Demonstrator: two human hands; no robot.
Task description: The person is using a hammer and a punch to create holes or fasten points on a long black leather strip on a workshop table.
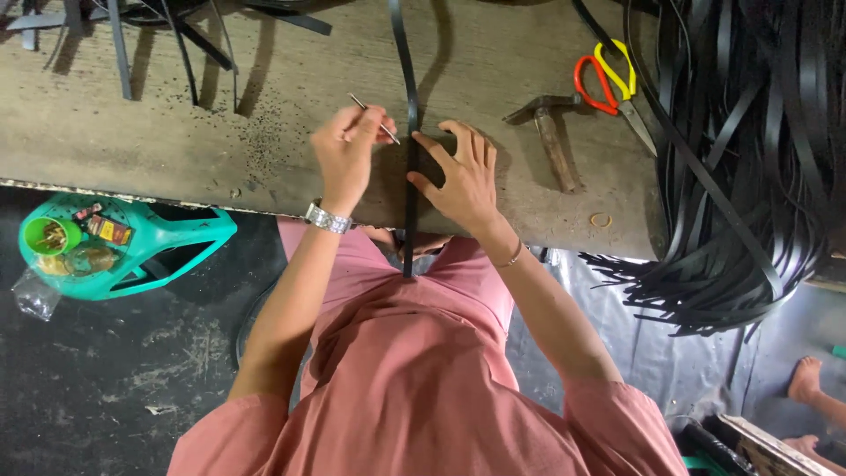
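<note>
My left hand (345, 152), with a metal watch on its wrist, pinches a thin metal awl-like tool (377, 122) whose tip points at a long black strip (407, 79). The strip runs straight across the wooden workbench (159, 141) and hangs over its near edge toward my lap. My right hand (460, 174), a thin bracelet on its wrist, lies with fingers spread on the bench, its thumb and forefinger pressing against the strip's right side. Both hands sit close together at the bench's near edge.
A hammer (553, 137) and red-and-yellow scissors (610, 79) lie to the right of my hands. A thick bundle of black strips (749, 167) drapes over the bench's right end. A teal plastic stool (141, 247) holding small items stands at the left. Another person's bare foot (805, 379) shows at the lower right.
</note>
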